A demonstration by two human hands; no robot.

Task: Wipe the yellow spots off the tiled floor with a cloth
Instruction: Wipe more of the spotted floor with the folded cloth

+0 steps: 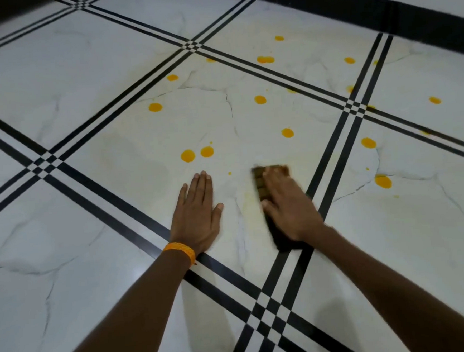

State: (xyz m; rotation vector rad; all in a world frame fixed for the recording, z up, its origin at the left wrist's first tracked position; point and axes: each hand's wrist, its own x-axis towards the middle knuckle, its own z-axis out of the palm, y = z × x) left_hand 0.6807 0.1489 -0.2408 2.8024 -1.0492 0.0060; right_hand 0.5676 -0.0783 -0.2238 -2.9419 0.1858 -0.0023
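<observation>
A dark brown cloth (264, 190), folded into a long strip and blurred at its edges, lies flat on the white marbled tiled floor (130, 155), close to the double black stripe that runs along the right side of the middle tile. The right hand (289, 207) presses down on top of it, fingers spread and palm flat, covering most of the cloth so that only its far end and left edge show. Just left of the cloth the tile carries a faint yellowish smear (250, 202). The left hand (198, 219) rests open and empty on the same tile, palm down, fingers together and pointing away from the person, with an orange braided band (179, 251) around the wrist. Beyond both hands the yellow spots (188, 155) are scattered over the floor: a pair sits just ahead of the left hand, a tiny one lies between the two hands, and others dot the middle tile and the tiles to the right and further off. A black skirting (378, 9) runs along the wall at the top right.
</observation>
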